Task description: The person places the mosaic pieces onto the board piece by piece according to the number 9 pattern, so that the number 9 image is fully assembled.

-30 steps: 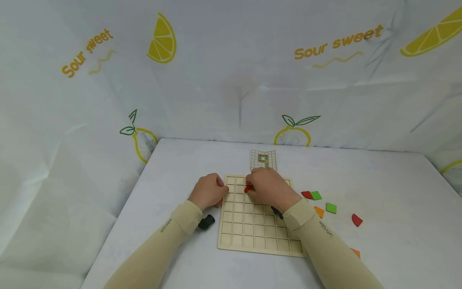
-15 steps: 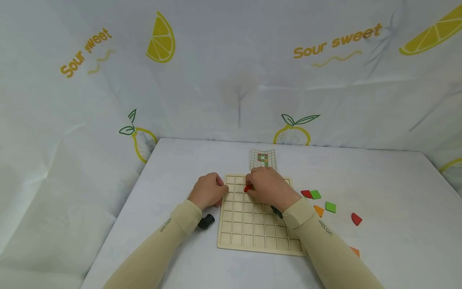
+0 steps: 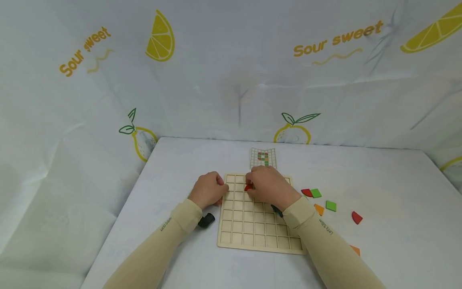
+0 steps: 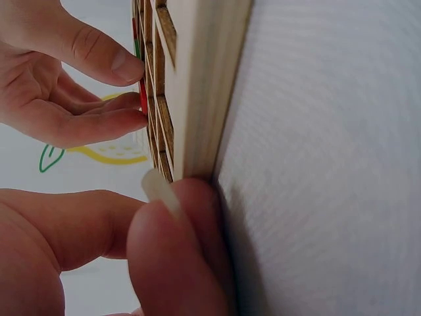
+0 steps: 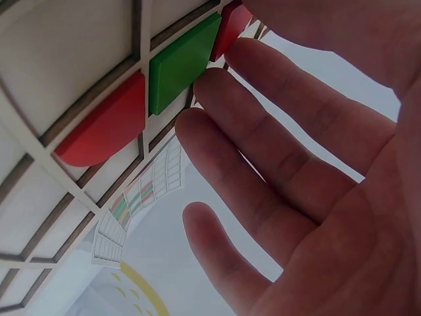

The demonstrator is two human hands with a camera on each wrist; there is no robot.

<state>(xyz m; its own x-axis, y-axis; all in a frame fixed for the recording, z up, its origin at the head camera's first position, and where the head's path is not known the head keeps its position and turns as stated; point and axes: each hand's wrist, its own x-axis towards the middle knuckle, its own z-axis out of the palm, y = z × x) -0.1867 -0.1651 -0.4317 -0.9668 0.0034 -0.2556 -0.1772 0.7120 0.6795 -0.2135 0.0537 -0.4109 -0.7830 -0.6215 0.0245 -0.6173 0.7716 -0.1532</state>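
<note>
A pale wooden grid board (image 3: 238,228) lies on the white table. At its far part my right hand (image 3: 268,184) pinches a red quarter-round tile (image 3: 248,187) between thumb and fingers, right at the grid. The right wrist view shows a green square tile (image 5: 184,62) in the adjoining cell and a second red rounded tile (image 5: 108,128) beyond it; my other fingers stretch out beside them. My left hand (image 3: 207,188) holds the board's left edge, thumb (image 4: 164,257) and a fingertip against its side.
Behind the board stands a pattern card (image 3: 262,157) with a printed grid. Loose tiles lie to the right: red (image 3: 306,192) touching green (image 3: 315,193), another green (image 3: 331,206), orange (image 3: 319,209), red (image 3: 357,217) and orange (image 3: 355,250). A lemon-print cloth (image 3: 216,80) hangs behind.
</note>
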